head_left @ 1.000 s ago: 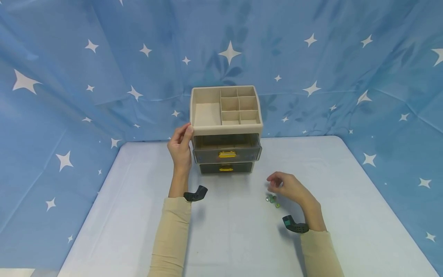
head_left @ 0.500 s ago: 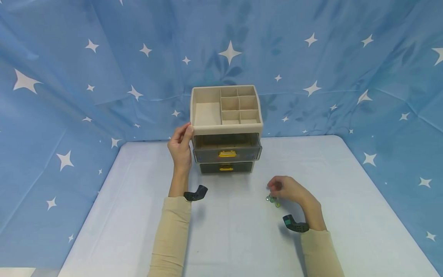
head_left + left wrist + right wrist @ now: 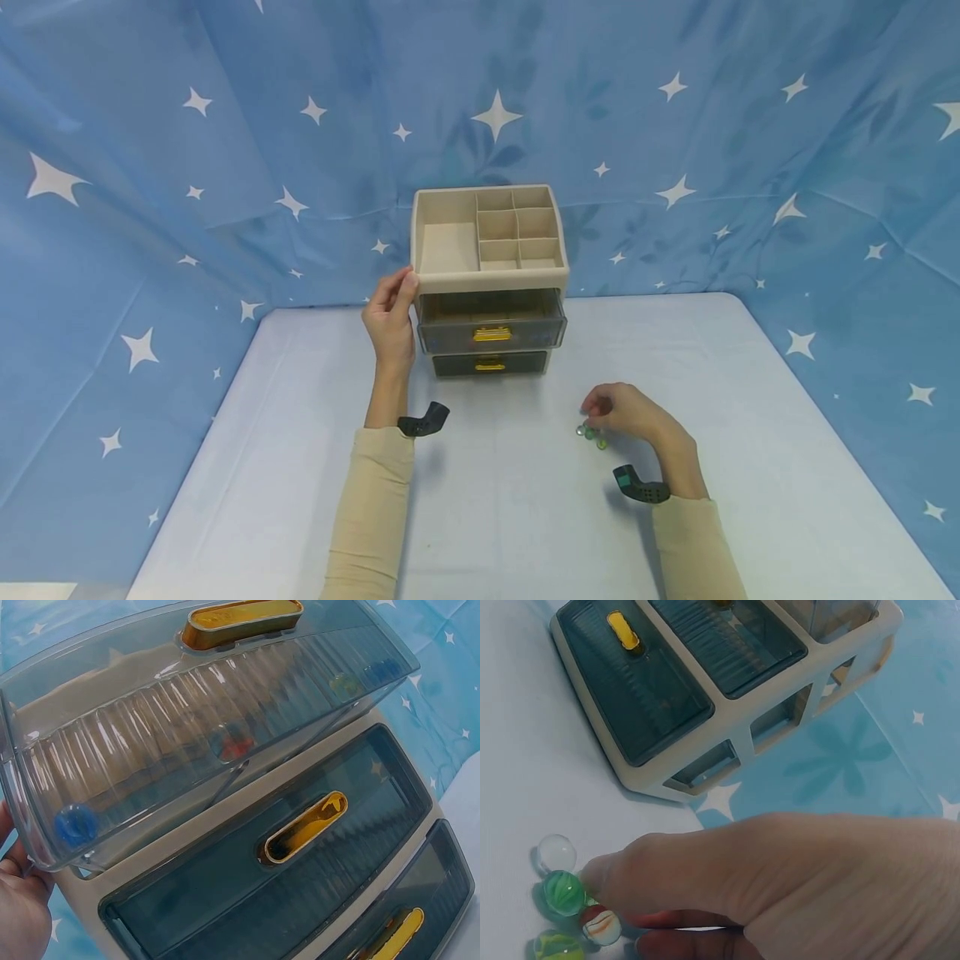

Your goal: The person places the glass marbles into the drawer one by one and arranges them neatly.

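Right-wrist view's lower-left: green glass marble [image 3: 564, 893], likely slippery; pinch sides. Your right hand [image 3: 633, 410] curled, hold unclear; left hand [image 3: 392, 321] pinches beige plastic cabinet [image 3: 491, 282].

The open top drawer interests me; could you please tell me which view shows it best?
The left wrist view: the open top drawer spans its upper part, with marbles visible through the clear plastic. The head view shows it smaller, from the front and above; the right wrist view catches only part, top right.

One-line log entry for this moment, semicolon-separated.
left hand: holding organizer by left edge; right hand: at marbles on table; top drawer: open, more marbles inside; lower drawers: closed
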`<state>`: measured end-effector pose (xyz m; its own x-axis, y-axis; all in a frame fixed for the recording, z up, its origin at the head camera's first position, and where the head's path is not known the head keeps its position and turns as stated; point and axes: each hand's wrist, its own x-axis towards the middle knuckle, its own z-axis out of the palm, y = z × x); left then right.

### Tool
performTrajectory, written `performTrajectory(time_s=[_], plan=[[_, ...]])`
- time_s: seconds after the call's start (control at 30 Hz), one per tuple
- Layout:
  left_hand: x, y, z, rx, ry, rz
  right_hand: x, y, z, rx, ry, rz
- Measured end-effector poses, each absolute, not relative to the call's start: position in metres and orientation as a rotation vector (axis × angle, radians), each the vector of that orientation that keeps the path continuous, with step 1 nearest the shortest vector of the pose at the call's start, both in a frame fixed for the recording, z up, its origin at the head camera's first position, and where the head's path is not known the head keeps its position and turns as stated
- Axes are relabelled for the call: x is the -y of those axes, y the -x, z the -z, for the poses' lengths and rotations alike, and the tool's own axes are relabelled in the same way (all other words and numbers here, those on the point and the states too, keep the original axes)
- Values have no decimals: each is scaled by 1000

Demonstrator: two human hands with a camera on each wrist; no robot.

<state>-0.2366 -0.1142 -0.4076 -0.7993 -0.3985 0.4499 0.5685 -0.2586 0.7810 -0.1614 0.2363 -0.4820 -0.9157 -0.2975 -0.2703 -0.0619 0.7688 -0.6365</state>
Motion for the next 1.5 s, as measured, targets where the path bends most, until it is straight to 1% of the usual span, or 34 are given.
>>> performTrajectory(time_s=[1.0, 1.5], plan=[[114, 235, 408, 1387, 218, 2103, -234, 163, 486, -2696, 193, 837], [114, 235, 408, 1381, 222, 2092, -234, 163, 474, -2758, 309, 886]])
